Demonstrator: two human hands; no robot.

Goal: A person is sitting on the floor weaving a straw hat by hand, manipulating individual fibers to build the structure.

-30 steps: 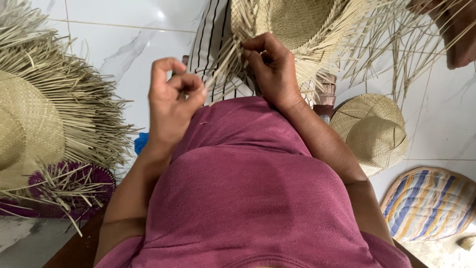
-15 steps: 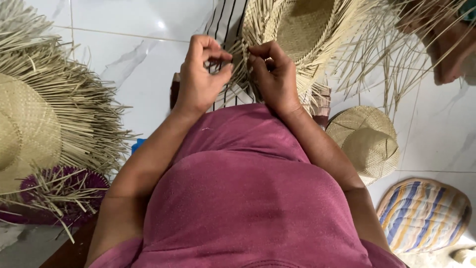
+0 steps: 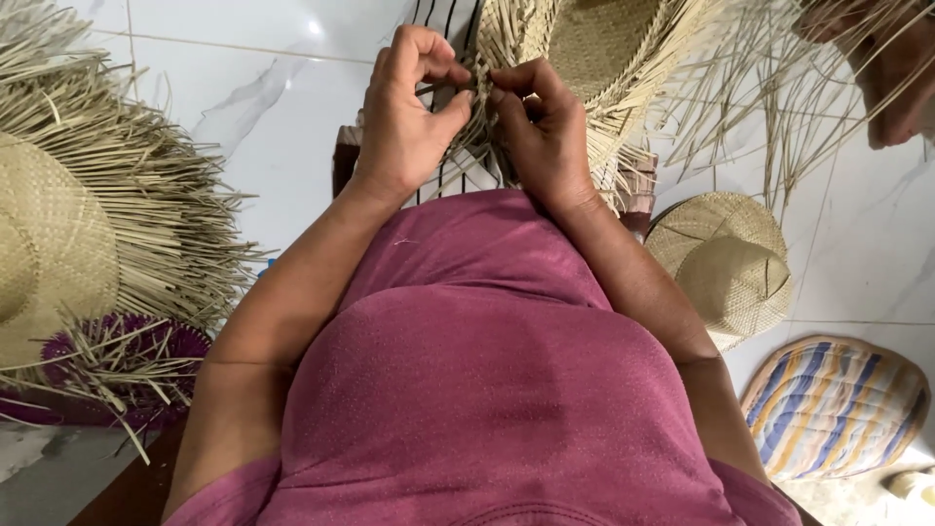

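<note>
Between both hands [image 3: 477, 122], unfinished straw hat [image 3: 604, 49], strands pinched

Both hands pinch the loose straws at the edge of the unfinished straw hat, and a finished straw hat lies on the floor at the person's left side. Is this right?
Not quite. In the head view, the left hand and right hand do pinch straws at the edge of the unfinished straw hat, but the finished straw hat lies on the floor at the person's right side, not the left.
</note>
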